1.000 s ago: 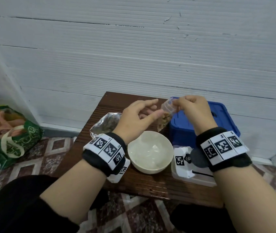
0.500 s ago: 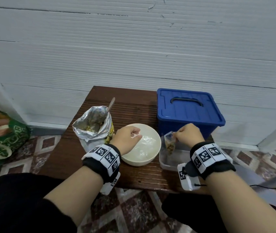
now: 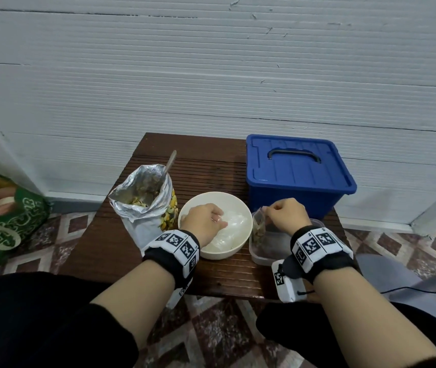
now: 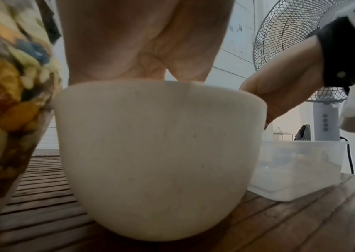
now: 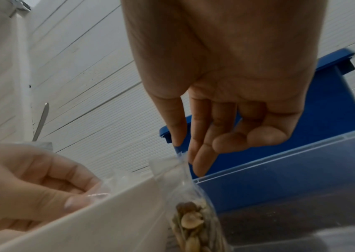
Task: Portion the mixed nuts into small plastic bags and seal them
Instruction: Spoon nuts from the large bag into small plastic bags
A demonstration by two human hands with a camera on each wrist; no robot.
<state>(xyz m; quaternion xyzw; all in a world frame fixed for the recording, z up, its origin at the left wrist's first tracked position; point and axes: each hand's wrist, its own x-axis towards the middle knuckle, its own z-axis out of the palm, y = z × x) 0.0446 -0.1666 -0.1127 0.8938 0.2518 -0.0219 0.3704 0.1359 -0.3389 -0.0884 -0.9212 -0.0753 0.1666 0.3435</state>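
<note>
My right hand (image 3: 266, 211) pinches the top of a small clear bag of mixed nuts (image 3: 259, 231), which hangs into a clear plastic container (image 3: 262, 257). In the right wrist view, the thumb and fingers (image 5: 195, 153) pinch the bag of mixed nuts (image 5: 190, 221) at its top edge. My left hand (image 3: 218, 221) reaches into the cream bowl (image 3: 247, 229), its curled fingers (image 5: 79, 185) pinching an empty plastic bag (image 5: 100, 192). An open foil bag of nuts (image 3: 145, 200) with a spoon (image 3: 170, 162) in it stands left of the bowl.
A closed blue lidded box (image 3: 296, 176) stands at the back right of the small brown slatted table (image 3: 105, 251). A green shopping bag (image 3: 7, 216) lies on the floor to the left. A standing fan (image 4: 301, 42) is off to the right. The white wall is close behind.
Both hands have come down from in front of the blue box. The right hand lowered the nut bag into the clear container, and the left hand left it and went into the bowl.
</note>
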